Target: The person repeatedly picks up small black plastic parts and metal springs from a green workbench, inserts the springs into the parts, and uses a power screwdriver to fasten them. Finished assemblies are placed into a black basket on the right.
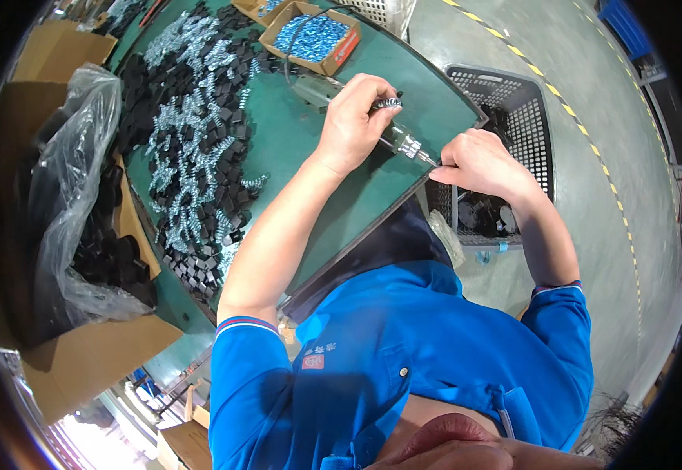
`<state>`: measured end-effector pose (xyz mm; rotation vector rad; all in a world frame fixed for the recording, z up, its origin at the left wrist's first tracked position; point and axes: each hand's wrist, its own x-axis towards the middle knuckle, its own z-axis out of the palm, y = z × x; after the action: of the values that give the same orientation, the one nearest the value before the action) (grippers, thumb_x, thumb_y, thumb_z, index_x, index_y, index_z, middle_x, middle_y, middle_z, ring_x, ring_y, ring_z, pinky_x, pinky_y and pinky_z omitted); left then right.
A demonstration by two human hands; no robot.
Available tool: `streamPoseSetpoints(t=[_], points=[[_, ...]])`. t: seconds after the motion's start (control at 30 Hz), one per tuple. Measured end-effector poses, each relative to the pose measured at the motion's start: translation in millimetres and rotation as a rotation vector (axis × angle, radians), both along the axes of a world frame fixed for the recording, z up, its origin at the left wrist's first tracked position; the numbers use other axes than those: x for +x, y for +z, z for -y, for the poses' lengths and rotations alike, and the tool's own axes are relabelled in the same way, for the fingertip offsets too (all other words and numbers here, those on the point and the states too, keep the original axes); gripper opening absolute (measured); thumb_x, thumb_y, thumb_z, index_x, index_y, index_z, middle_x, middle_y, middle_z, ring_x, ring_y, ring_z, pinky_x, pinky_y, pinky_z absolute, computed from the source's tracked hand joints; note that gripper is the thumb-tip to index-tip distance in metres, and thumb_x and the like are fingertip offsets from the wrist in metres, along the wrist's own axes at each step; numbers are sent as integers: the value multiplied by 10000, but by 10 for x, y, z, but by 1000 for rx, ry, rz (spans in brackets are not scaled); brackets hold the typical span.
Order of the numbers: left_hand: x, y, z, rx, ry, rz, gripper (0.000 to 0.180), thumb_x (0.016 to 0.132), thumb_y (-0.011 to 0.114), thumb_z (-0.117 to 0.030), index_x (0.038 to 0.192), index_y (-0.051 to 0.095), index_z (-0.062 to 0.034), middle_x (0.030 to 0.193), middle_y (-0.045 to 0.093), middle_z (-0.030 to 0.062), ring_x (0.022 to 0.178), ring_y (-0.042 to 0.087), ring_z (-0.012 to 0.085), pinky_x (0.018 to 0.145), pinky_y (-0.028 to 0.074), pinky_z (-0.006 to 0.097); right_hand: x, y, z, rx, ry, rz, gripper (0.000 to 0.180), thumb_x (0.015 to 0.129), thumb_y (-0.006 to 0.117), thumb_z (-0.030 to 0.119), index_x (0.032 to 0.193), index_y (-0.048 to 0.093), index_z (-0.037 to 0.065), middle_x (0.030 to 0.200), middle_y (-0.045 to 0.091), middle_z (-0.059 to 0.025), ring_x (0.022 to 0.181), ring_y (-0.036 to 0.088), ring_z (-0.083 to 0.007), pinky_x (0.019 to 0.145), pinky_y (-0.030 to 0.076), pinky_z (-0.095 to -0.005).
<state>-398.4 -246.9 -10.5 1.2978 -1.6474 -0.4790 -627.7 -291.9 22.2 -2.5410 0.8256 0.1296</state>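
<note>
My left hand is closed, pinching a small coil spring between thumb and fingertips above the green table. Below it lies an electric screwdriver, its silver nose pointing right toward the table's corner. At the screwdriver's tip is my right hand, fingers closed in a pinch; what they hold is mostly hidden, only a small dark bit showing. Left of my forearm, a heap of loose springs spreads over the table among many small black blocks.
An open box of small blue parts stands at the table's far side. Beyond the right edge, a grey plastic crate holds dark parts. A large cardboard box with clear plastic film takes up the left. A cable runs to the screwdriver.
</note>
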Motion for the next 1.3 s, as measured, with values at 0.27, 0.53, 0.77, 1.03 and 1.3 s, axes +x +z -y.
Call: streamPoseSetpoints(t=[0.27,0.53,0.77,1.03,1.3], points=[[107,78,-795,417,-126,-1013,203,889,701,-22,1053,591,27,982,671,120,919,708,274,795,569,367,127,108,-79,-159,18,-40,313,744,737,300,645,653,15,642,616,-174,680,632,-376,616,483,-470],[226,-53,-1257,388,5,-943,175,909,676,-17,1061,594,15,1005,663,102,943,700,261,828,557,353,-56,28,-26,-66,52,88,155,774,696,152,770,689,-3,672,650,-154,634,649,-311,605,503,-419],[114,218,-348,-69,40,-133,185,808,724,-14,974,645,-11,970,666,82,828,655,166,761,529,290,-182,-329,-400,337,-646,455,211,860,711,155,908,680,-48,713,656,-78,649,604,-125,614,490,-282],[56,29,-157,4,60,-159,182,808,733,-55,962,646,-11,869,648,98,772,651,188,696,518,302,82,-773,-732,-430,-560,730,72,863,708,27,895,650,0,779,614,-111,631,600,-236,576,485,-316],[316,151,-1214,470,-80,-1515,100,921,665,-48,1012,624,-49,1031,676,99,1014,668,263,919,551,450,341,-273,-701,-459,-342,807,289,797,763,95,1055,658,18,949,650,-145,696,633,-232,582,529,-321]])
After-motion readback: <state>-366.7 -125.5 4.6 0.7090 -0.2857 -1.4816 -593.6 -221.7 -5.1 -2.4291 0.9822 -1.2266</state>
